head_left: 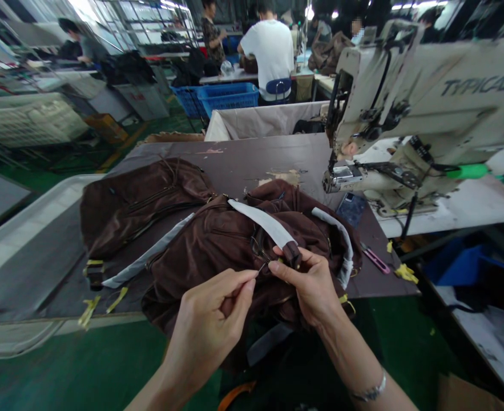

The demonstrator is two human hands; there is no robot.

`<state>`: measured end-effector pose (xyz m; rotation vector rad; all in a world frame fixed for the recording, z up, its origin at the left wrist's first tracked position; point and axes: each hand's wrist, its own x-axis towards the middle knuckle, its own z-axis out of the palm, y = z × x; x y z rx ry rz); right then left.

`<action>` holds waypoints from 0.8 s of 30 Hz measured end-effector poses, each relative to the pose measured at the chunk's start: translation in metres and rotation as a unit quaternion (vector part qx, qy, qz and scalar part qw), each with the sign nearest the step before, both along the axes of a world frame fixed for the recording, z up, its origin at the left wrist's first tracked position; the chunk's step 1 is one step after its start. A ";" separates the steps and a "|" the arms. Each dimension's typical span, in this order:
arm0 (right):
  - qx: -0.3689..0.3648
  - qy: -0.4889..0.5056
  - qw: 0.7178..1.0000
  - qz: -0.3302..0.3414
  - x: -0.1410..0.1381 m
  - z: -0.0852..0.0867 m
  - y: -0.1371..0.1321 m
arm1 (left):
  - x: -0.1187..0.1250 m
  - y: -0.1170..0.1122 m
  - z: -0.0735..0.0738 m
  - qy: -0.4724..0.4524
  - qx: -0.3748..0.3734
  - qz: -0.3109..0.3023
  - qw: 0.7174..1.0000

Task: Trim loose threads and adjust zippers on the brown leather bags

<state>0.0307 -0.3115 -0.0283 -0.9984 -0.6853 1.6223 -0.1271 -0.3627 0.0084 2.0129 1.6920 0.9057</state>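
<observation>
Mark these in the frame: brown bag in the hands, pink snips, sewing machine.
brown bag (217, 240): head view, middle of its front panel.
pink snips (375, 260): head view, middle of the handle.
sewing machine (448, 97): head view, side of the arm casing.

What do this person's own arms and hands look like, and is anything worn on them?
Both hands are bare: no gloves on the left hand or the right hand, and no rings show. The forearms are bare too, with no sleeves in view. The only thing worn is a slim silvery bracelet around the right wrist.
</observation>
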 end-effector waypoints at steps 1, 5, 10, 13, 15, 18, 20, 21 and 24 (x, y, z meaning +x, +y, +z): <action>0.007 -0.005 1.000 0.003 0.000 -0.001 0.000 | 0.000 0.000 0.000 -0.001 -0.002 -0.001 1.000; 0.012 -0.010 1.000 0.003 0.000 -0.001 -0.001 | 0.000 0.002 -0.001 -0.010 -0.003 -0.002 1.000; 0.011 -0.013 1.000 0.000 -0.001 0.003 -0.001 | 0.002 0.004 -0.005 -0.016 0.008 0.002 1.000; -0.002 -0.009 1.000 -0.002 -0.002 0.004 -0.002 | 0.003 0.003 -0.012 -0.038 0.001 0.017 0.999; -0.010 -0.007 1.000 -0.005 -0.002 0.004 -0.002 | 0.004 0.002 -0.018 -0.063 -0.005 0.032 0.997; -0.017 0.001 1.000 -0.006 -0.002 0.005 -0.002 | 0.008 0.001 -0.025 -0.099 -0.005 0.046 0.994; -0.023 0.011 1.000 -0.004 -0.002 0.005 -0.002 | 0.010 0.001 -0.028 -0.118 -0.001 0.048 0.992; -0.027 0.017 0.999 -0.003 -0.001 0.005 -0.002 | 0.011 0.001 -0.030 -0.127 0.001 0.048 0.991; -0.038 0.032 0.999 -0.004 -0.001 0.005 -0.001 | 0.012 0.000 -0.033 -0.147 0.003 0.045 0.988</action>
